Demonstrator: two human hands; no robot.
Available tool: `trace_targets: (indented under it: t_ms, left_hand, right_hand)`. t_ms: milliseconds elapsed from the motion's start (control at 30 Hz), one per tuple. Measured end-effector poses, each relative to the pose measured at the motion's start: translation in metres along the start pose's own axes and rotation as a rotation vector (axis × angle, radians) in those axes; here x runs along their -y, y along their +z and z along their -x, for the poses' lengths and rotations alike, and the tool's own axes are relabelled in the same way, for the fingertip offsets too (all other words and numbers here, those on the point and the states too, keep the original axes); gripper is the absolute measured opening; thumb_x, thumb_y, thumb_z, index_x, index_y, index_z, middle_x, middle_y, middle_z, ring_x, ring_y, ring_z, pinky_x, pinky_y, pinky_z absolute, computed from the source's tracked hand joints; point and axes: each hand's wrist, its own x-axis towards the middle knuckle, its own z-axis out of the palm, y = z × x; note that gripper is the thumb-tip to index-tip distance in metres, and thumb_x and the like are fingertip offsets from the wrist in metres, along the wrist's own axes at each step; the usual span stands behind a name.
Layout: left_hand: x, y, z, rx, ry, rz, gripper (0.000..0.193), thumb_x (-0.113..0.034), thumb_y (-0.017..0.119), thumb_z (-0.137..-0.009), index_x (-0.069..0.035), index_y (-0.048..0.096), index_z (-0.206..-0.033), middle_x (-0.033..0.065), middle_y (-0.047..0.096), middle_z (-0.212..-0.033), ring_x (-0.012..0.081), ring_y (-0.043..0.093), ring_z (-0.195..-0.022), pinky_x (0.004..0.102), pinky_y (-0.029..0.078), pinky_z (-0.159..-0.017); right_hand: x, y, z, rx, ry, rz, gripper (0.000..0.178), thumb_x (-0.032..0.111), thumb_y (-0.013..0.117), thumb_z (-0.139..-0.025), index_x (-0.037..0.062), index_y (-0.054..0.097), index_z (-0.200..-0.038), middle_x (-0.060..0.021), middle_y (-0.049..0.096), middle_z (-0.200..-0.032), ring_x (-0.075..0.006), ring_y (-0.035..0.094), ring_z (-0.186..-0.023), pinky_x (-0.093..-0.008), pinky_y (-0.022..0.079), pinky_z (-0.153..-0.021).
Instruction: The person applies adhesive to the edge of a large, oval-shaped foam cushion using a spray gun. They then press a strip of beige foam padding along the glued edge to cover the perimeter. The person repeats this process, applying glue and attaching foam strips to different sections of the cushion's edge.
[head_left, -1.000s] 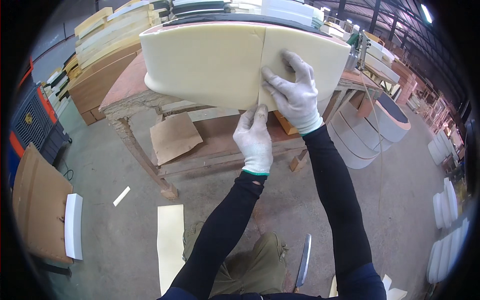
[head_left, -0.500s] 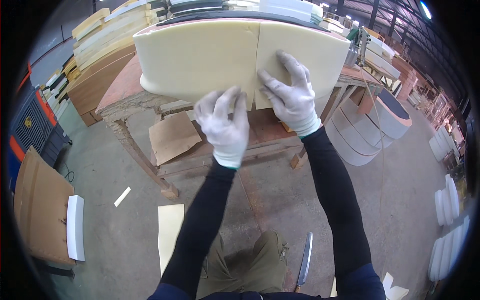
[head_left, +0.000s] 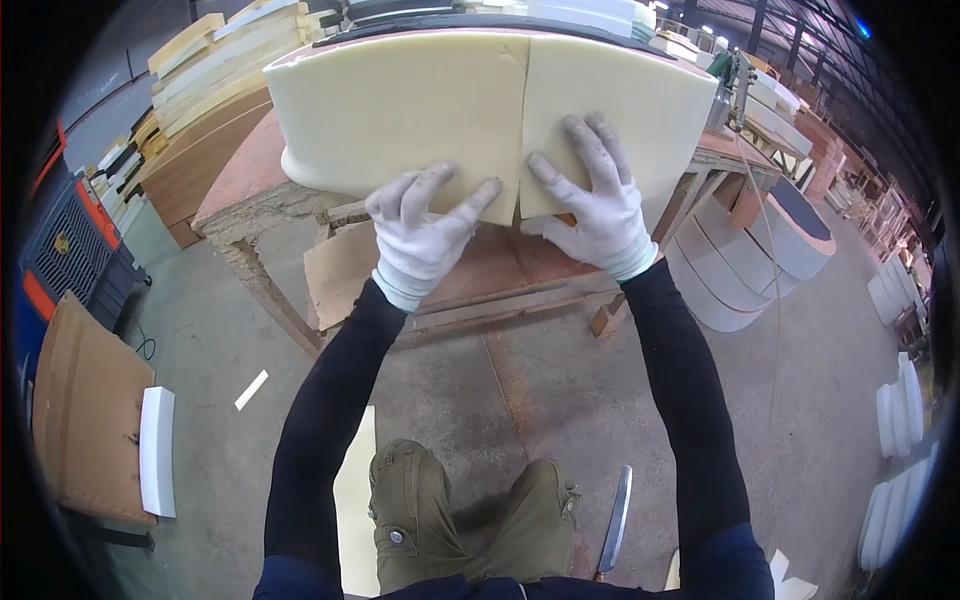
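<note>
Two cream foam sheets, a wider left foam sheet point(head_left: 400, 110) and a right foam sheet point(head_left: 640, 100), cover the curved front of a large piece on a worn workbench point(head_left: 245, 185). Their edges meet at an upright seam, which parts slightly toward the bottom. My left hand point(head_left: 420, 225), in a white glove, rests open with spread fingertips on the left sheet near its lower edge. On the right sheet, just beside the seam, lies my gloved right hand point(head_left: 600, 205), fingers apart and thumb by the lower edge. Neither hand grips anything visible.
A long knife point(head_left: 617, 520) lies on the floor by my right leg. Brown cardboard point(head_left: 335, 270) sits under the bench. Grey curved foam-covered pieces point(head_left: 720, 270) stand at the right. A large brown panel point(head_left: 90, 420) and a wheeled grey machine point(head_left: 80, 250) are at the left.
My left hand has moved left and a little down, spreading its fingers from a closer curl. My right hand has shifted slightly right and down. The seam's lower end shows a wider gap.
</note>
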Motion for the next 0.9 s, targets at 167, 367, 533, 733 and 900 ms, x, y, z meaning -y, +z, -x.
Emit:
trace_targets:
  t_ms: [167,367,533,733,900]
  left_hand:
    - [-0.003,0.0,-0.002,-0.011,-0.023,0.134,0.042,-0.032,0.078,-0.078,-0.03,0.076,-0.12,0.0012,0.055,-0.124,0.0265,0.046,-0.113,0.039,0.045,-0.098]
    - [-0.017,0.008,0.002,-0.004,-0.085,0.197,0.042,-0.033,0.077,-0.079,-0.027,0.076,-0.121,0.0006,0.057,-0.123,0.0267,0.047,-0.111,0.0383,0.046,-0.097]
    - [-0.025,0.013,0.002,-0.038,-0.058,0.144,0.048,-0.018,0.079,-0.071,-0.024,0.077,-0.119,0.0007,0.058,-0.13,0.0271,0.046,-0.112,0.0373,0.046,-0.096]
    - [-0.022,-0.023,-0.033,-0.014,-0.11,0.218,0.059,-0.021,0.068,-0.079,-0.013,0.065,-0.138,0.0079,0.056,-0.146,0.0282,0.05,-0.134,0.0552,0.021,-0.118]
    - [-0.012,0.002,-0.062,0.098,-0.128,0.045,0.059,-0.026,0.065,-0.093,-0.014,0.053,-0.15,0.0112,0.038,-0.163,0.0396,0.013,-0.157,0.0638,-0.006,-0.124]
  right_hand:
    - [-0.005,-0.001,0.0,-0.023,-0.039,-0.043,0.061,0.029,0.092,-0.064,0.0217,0.074,-0.121,-0.0149,0.048,-0.15,-0.0432,0.043,-0.139,-0.0501,0.048,-0.112]
    - [-0.003,-0.001,0.001,-0.004,-0.028,-0.063,0.057,0.032,0.09,-0.068,0.0161,0.075,-0.12,-0.0168,0.049,-0.15,-0.0438,0.043,-0.14,-0.0513,0.047,-0.112]
    - [0.0,-0.004,0.002,0.007,-0.033,-0.054,0.052,0.038,0.084,-0.076,0.0145,0.075,-0.121,-0.0166,0.049,-0.15,-0.0431,0.045,-0.138,-0.0524,0.046,-0.111]
    - [0.01,-0.008,-0.013,-0.013,-0.002,0.093,0.048,0.041,0.071,-0.09,0.0162,0.07,-0.131,-0.0161,0.047,-0.152,-0.0415,0.039,-0.142,-0.0547,0.034,-0.118]
    - [0.024,0.014,-0.025,-0.011,0.173,0.264,0.054,0.033,0.064,-0.096,0.0175,0.057,-0.147,-0.0177,0.034,-0.163,-0.0418,0.02,-0.155,-0.0527,0.012,-0.126]
